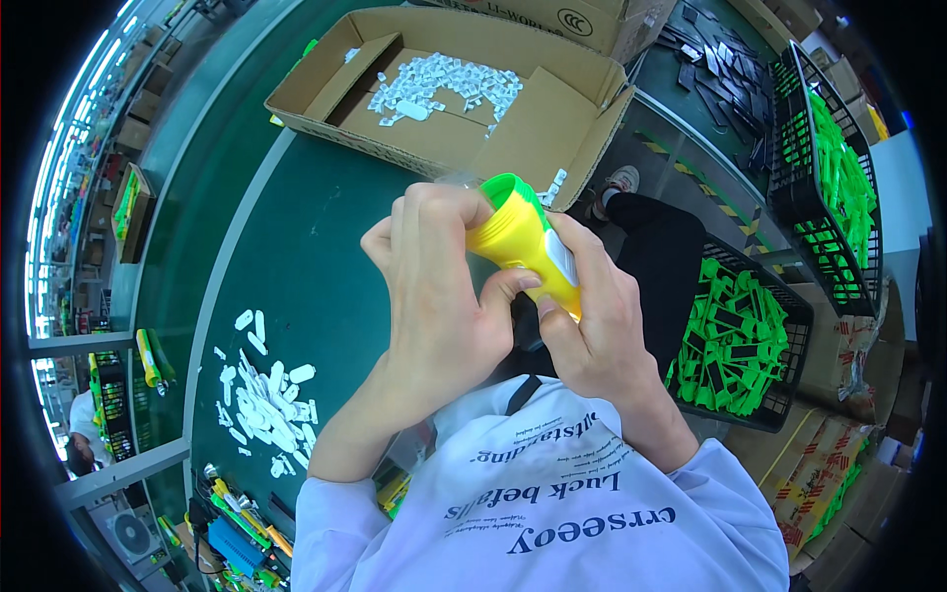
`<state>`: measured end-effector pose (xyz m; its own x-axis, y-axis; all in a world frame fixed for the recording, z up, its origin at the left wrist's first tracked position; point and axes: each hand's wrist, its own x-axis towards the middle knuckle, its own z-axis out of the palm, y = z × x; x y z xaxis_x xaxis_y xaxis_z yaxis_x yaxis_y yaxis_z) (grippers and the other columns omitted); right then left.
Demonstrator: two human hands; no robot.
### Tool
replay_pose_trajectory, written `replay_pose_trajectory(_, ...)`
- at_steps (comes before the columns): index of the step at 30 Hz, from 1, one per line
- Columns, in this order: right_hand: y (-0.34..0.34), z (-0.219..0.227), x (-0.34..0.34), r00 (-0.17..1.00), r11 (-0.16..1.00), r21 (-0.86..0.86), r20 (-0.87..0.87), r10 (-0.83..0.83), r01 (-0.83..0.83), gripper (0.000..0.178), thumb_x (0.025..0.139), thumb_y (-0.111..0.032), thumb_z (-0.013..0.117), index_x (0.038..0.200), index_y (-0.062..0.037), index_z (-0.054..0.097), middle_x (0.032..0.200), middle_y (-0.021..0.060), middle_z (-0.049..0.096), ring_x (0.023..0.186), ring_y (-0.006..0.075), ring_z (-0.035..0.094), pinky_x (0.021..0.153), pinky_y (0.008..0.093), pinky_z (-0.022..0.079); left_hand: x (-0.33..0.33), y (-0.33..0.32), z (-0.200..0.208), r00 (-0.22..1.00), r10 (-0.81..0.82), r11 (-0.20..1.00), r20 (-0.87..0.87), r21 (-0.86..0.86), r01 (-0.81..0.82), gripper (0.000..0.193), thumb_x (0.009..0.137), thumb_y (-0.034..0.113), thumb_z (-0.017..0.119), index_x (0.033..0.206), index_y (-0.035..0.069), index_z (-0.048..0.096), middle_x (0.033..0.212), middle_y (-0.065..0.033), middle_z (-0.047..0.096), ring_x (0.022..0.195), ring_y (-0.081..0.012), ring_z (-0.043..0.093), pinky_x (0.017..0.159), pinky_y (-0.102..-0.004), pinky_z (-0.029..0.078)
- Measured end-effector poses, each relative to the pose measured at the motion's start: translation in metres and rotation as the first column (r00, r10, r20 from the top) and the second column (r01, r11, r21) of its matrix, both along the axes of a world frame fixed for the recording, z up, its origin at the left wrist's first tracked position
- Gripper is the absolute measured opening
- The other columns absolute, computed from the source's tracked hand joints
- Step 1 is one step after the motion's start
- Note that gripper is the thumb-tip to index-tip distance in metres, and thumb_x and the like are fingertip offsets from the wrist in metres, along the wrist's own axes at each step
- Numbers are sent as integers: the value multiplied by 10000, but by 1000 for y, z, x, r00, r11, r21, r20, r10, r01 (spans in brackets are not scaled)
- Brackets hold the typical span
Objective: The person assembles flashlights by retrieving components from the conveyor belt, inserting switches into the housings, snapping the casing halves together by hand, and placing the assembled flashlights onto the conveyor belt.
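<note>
Head view: yellow flashlight (523, 242) btwn both hands (gripped).

A dark green surface (296, 266) stretches ahead, carrying an open cardboard box (552, 128) scattered with small white parts and, nearer on the left, a loose heap of white pieces (266, 405). Off to the right, two black wire baskets (779, 326) brim with bright green parts, one just beside the surface and one (829, 168) farther back, with flattened printed cartons (819, 464) lying on the grey floor below them. Daylight pours in from a long run of windows (59, 197) curving down the left edge, where shelving (109, 414) holds more green and yellow goods.
</note>
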<state>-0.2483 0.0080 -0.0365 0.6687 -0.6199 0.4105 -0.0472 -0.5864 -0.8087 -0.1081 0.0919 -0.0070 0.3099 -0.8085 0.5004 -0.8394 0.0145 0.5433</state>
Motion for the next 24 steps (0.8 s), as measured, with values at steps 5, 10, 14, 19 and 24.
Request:
replay_pose_trajectory(5,1,0,3,1000,999,-41,-2,0,0,599,695,-27,596,1276,34,466,963,215,608,792,395,648,674,432,525,1,-1,-2,995,62,995,77,-81,-56,516,639,27,762,1075,68,489,1003,-85,507,950,-258,500,840,-397,261)
replay_pose_trajectory(10,3,2,5,1000,999,-53,1,-2,2,613,689,-18,585,1288,24,464,997,221,609,798,397,649,685,432,528,2,1,-4,990,86,994,111,-73,-78,538,651,33,761,1109,62,481,1047,-89,506,1000,-261,495,844,-410,257)
replay_pose_trajectory(14,4,2,2,1000,998,-68,-11,-19,18,630,681,-10,582,1298,20,461,1003,221,609,807,406,647,690,435,527,1,1,1,993,44,999,112,-3,-44,550,655,42,765,1121,55,472,1071,-97,498,1017,-272,487,846,-422,256)
replay_pose_trajectory(19,5,4,2,1000,1000,-25,-28,6,-7,661,672,-8,595,1316,23,446,994,221,598,802,422,631,686,443,517,-1,3,2,990,76,997,116,21,-79,526,675,47,755,1119,54,473,1062,-96,491,1004,-277,483,863,-436,258)
replay_pose_trajectory(24,0,6,3,991,998,36,-129,46,-41,684,674,-7,525,1350,39,437,1103,254,602,977,441,616,859,406,492,6,0,1,986,108,991,129,64,-116,491,690,51,748,1102,54,482,1058,-90,493,1003,-274,485,862,-436,264)
